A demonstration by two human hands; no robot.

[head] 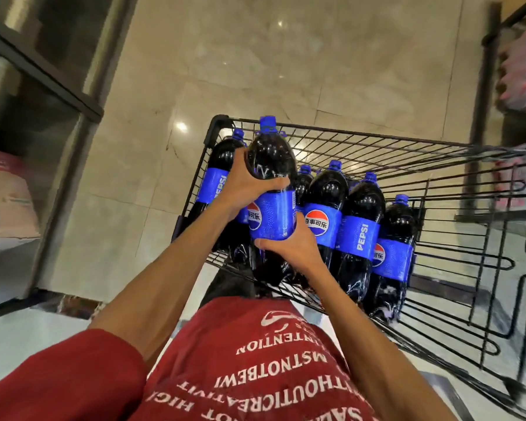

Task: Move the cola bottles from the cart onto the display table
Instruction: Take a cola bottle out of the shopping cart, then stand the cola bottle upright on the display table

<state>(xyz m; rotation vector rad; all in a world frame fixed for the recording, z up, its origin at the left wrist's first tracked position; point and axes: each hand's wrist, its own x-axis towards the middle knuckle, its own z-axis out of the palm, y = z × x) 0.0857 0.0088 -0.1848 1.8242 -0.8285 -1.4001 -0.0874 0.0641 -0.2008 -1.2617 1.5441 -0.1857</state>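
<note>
From the head camera, the person is standing at the near end of a black wire cart (pixel 377 153) and holding one large cola bottle (pixel 274 214) in both hands. The left hand (pixel 249 183) is wrapping its fingers around the bottle's dark shoulder, just above the blue label. The right hand (pixel 289 244) is cupping the bottle from below the label, with the thumb lying against the label's right edge. Both grips are closing firmly on this bottle. The bottle is standing nearly upright, blue cap pointing to the far side. It is sitting higher than its neighbours, over the left part of the cart basket.

More bottles are standing inside the cart. One bottle (pixel 222 165) is leaning at the far left corner, partly hidden behind the left hand. A row of three is standing to the right of the held one: the first (pixel 325 202) just beside the right hand, the second (pixel 362 220) touching it, and the third (pixel 395 238) at the right end. A smaller-looking cap and shoulder (pixel 304 180) are showing behind them.

A red shirt (pixel 255 360) with white lettering is filling the near edge. The glossy tiled floor (pixel 286 56) is stretching beyond the cart. A metal-framed glass cabinet (pixel 43 86) is standing at the left, and a blurred rack of pale wrapped packs (pixel 523 71) is showing at the far right.
</note>
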